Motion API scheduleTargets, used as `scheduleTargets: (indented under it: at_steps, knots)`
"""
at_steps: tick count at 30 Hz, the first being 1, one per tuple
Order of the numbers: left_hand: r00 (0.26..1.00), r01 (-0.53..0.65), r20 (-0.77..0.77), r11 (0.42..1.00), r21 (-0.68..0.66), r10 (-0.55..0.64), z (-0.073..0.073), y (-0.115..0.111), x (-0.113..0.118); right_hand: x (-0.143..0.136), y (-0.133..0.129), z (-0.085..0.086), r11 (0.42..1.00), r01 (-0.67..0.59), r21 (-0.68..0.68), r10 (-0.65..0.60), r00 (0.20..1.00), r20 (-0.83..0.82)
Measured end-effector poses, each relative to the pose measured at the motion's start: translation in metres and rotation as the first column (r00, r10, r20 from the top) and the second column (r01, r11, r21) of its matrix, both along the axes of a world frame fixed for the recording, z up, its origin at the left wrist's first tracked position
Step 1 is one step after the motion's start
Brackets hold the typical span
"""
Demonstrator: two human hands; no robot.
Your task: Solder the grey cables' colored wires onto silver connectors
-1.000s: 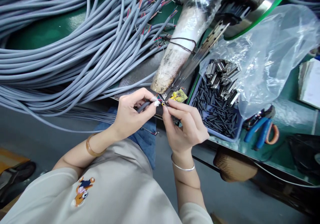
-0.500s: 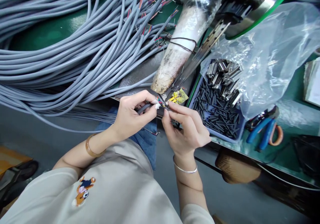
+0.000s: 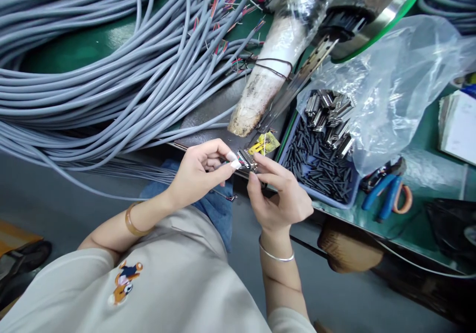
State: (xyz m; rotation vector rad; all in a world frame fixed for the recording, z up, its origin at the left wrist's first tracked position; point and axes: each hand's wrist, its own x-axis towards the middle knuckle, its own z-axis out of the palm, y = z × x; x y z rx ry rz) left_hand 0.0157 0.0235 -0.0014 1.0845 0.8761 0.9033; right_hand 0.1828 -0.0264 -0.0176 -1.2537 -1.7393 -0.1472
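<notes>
Both hands, left hand (image 3: 197, 174) and right hand (image 3: 282, 199), pinch one small connector (image 3: 246, 160) near the bench edge; recommend a steady, level grip.

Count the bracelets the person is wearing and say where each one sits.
2. A brown bangle circles the left wrist, behind the left hand. A thin silver bangle circles the right wrist, below the right hand. The sleeves could hide others.
</notes>
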Motion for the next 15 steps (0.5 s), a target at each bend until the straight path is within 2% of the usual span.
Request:
scheduleTargets:
  at_steps: [2, 4, 7, 10, 12, 15]
  knots:
    - [0.997, 0.061, 0.048, 0.996, -0.071, -0.058, 0.003, -0.002, -0.001, 0.001, -0.002, 0.0, 0.997, -0.032, -0.068, 0.025, 0.995, -0.1]
    - [0.997, 0.075, 0.027, 0.997, -0.034, -0.074, 0.004, -0.005, -0.001, 0.0, -0.004, 0.0, 0.987, -0.069, -0.145, 0.033, 0.971, -0.236]
    - [0.994, 0.022, -0.105, 0.977, 0.213, 0.0, 0.005, -0.01, -0.001, -0.002, -0.007, 0.003, 0.956, -0.146, -0.256, 0.025, 0.906, -0.424]
    - [0.976, -0.016, -0.181, 0.866, 0.499, 0.122, 0.004, -0.014, -0.003, -0.002, -0.009, 0.004, 0.93, -0.207, -0.303, 0.023, 0.858, -0.514]
    - [0.971, -0.01, -0.186, 0.804, 0.594, 0.149, 0.003, -0.015, -0.004, -0.002, -0.011, 0.002, 0.932, -0.21, -0.294, 0.033, 0.861, -0.507]
    - [0.969, 0.012, -0.198, 0.77, 0.638, 0.15, 0.002, -0.016, -0.006, -0.002, -0.014, -0.002, 0.947, -0.188, -0.259, 0.063, 0.903, -0.426]
